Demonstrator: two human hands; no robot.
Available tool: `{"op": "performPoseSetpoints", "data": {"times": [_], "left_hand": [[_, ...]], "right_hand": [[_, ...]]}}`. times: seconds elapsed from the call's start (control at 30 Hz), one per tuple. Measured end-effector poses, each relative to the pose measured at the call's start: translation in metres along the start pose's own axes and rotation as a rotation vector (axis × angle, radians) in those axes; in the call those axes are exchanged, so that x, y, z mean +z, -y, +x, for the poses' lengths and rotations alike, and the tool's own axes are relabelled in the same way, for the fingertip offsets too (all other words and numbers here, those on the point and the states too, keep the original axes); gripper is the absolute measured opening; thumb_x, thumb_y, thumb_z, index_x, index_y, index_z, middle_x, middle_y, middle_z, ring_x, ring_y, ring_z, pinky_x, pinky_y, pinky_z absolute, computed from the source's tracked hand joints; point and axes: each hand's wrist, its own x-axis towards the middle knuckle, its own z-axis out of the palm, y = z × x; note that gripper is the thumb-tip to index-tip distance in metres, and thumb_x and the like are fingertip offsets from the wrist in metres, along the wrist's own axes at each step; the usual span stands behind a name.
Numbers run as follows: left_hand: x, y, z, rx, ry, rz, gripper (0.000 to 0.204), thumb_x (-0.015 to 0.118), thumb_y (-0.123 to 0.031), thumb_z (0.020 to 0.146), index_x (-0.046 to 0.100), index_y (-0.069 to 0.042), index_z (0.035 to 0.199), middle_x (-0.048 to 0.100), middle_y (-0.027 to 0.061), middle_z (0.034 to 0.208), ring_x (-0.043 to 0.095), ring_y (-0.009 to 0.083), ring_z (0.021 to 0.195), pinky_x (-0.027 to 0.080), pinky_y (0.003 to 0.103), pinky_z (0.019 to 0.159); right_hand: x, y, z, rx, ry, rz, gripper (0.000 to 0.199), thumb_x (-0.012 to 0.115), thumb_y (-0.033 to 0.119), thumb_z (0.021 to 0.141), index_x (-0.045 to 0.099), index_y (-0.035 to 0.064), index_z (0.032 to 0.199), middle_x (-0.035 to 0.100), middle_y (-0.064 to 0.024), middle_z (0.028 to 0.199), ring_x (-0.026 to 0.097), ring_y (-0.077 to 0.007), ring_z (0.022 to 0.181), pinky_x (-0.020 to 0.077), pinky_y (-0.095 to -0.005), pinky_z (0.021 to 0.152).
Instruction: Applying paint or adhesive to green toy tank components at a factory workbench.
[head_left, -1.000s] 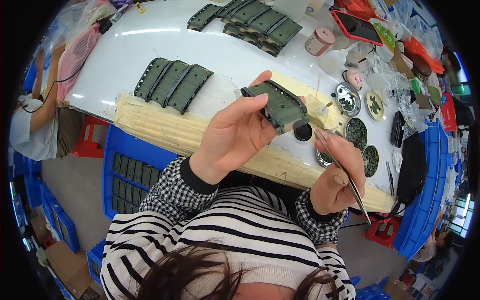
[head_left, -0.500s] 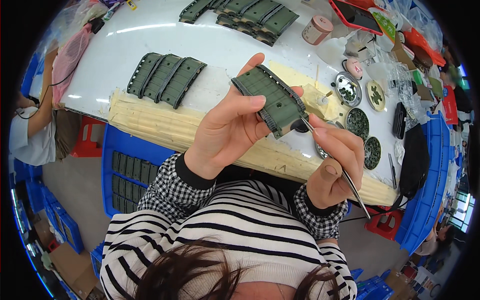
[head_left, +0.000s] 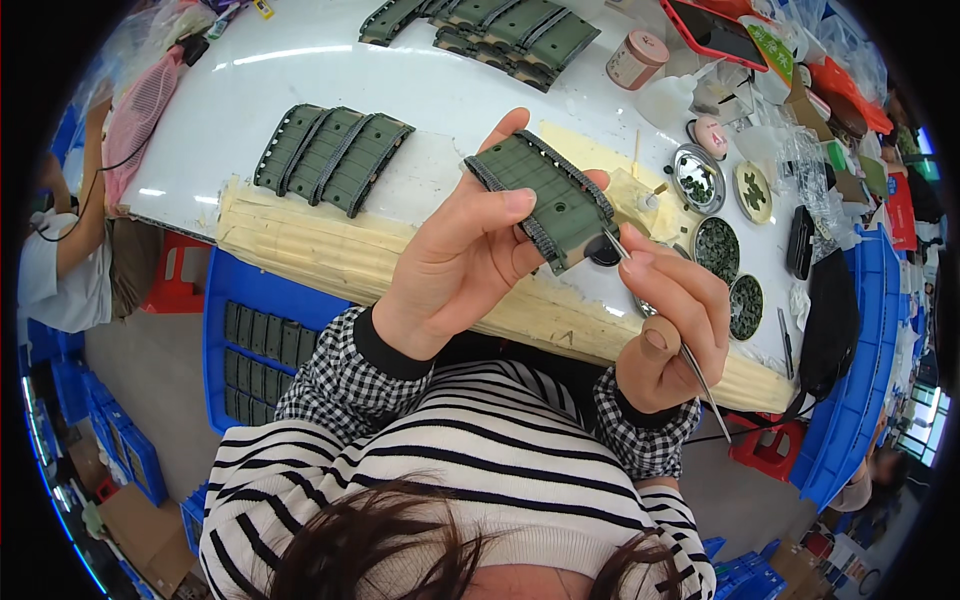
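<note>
My left hand (head_left: 440, 265) holds a green model tank hull (head_left: 548, 205) with dark ribbed tracks along both long sides. The thumb presses on its top, and fingers support it from beneath. In my right hand (head_left: 680, 315) is a pair of metal tweezers (head_left: 708, 385), pinched between thumb and fingers. The tweezer tips are at the hull's near right corner, next to a track end; whether they grip a small part cannot be made out. A tan finger cover (head_left: 657, 342) sits on the right thumb. More green hulls (head_left: 335, 158) lie side by side on the white table.
Small round dishes of green bits, including a metal dish (head_left: 690, 153), stand at right. Beyond are a pink tin (head_left: 636, 58) and a red-cased phone (head_left: 712, 35). Yellowish tape (head_left: 330, 250) covers the table's front edge. A blue bin (head_left: 214, 350) of hulls sits below left.
My right hand has shifted slightly, and the tweezers' rear end has swung a little left. The hull in my left hand stays almost in place.
</note>
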Motion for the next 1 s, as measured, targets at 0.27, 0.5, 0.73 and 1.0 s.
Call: {"op": "performPoseSetpoints", "data": {"times": [0.27,0.5,0.73,1.0], "left_hand": [[0.002,0.001,-0.001,0.008,-0.025,0.012,0.068,0.05,-0.013,0.09,0.014,-0.019,0.148,0.037,0.0315,0.137,0.052,0.0283,0.121,0.046,0.036,0.101],[0.001,0.001,0.0,-0.007,-0.013,0.023,0.069,0.051,-0.015,0.09,0.013,-0.019,0.148,0.038,0.0305,0.137,0.052,0.028,0.12,0.047,0.037,0.1],[0.002,0.001,0.001,-0.019,-0.018,-0.086,0.063,0.048,-0.015,0.093,0.016,-0.018,0.147,0.034,0.0302,0.139,0.052,0.0288,0.12,0.05,0.033,0.097],[-0.013,0.003,0.011,-0.122,0.021,-0.674,0.058,0.049,-0.038,0.096,0.037,0.006,0.132,0.041,0.0233,0.132,0.059,0.0254,0.109,0.055,0.025,0.091]], "right_hand": [[-0.003,-0.002,0.003,-0.03,0.057,0.006,0.027,0.065,0.012,0.082,0.067,-0.001,0.105,0.062,-0.0152,0.105,0.064,-0.0326,0.102,0.0531,-0.0369,0.087],[-0.007,0.0,0.007,-0.063,0.108,-0.022,0.03,0.067,0.017,0.081,0.067,-0.0018,0.105,0.061,-0.0143,0.103,0.064,-0.0333,0.102,0.0537,-0.0378,0.086],[0.0,-0.007,0.004,-0.037,-0.049,0.061,0.036,0.059,0.031,0.089,0.065,-0.0008,0.104,0.061,-0.0169,0.102,0.066,-0.0333,0.094,0.0553,-0.0375,0.08],[0.002,-0.013,-0.006,-0.003,-0.38,0.153,0.054,0.033,0.048,0.098,0.052,0.0,0.116,0.065,-0.0229,0.078,0.066,-0.0325,0.073,0.0558,-0.0407,0.069]]}}
